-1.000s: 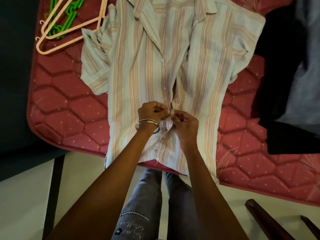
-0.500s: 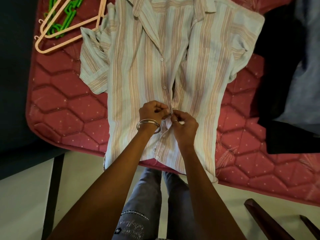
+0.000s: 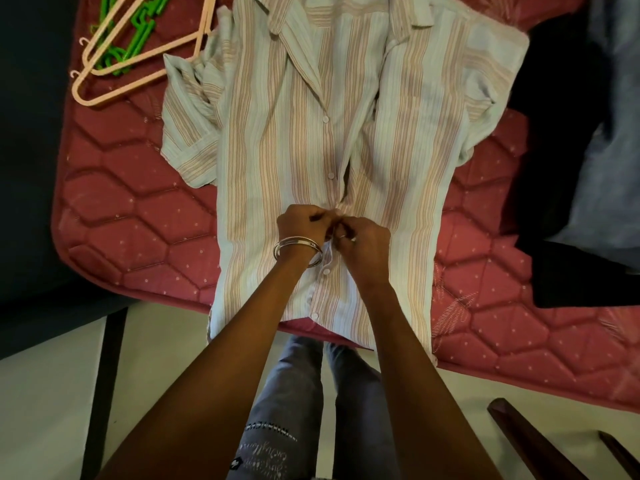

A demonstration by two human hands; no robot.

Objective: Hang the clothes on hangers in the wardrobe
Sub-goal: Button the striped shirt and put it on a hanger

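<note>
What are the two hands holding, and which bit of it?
Both the left hand and right hand pinch the striped shirt at its front button strip, about midway down.

One striped short-sleeved shirt (image 3: 311,140); two peach hangers (image 3: 138,69); green hangers (image 3: 138,32), number unclear; one black garment (image 3: 568,168); one grey-blue garment (image 3: 609,150); two hands; one red quilted mattress (image 3: 131,209).

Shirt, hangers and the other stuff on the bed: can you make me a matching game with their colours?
Things:
1. shirt
2. top hanger
3. hanger underneath
4. mattress

Colours:
A. green
B. red with hexagon quilting
C. pale with pinkish stripes
D. peach

Pairs: 1-C, 2-D, 3-A, 4-B
</note>
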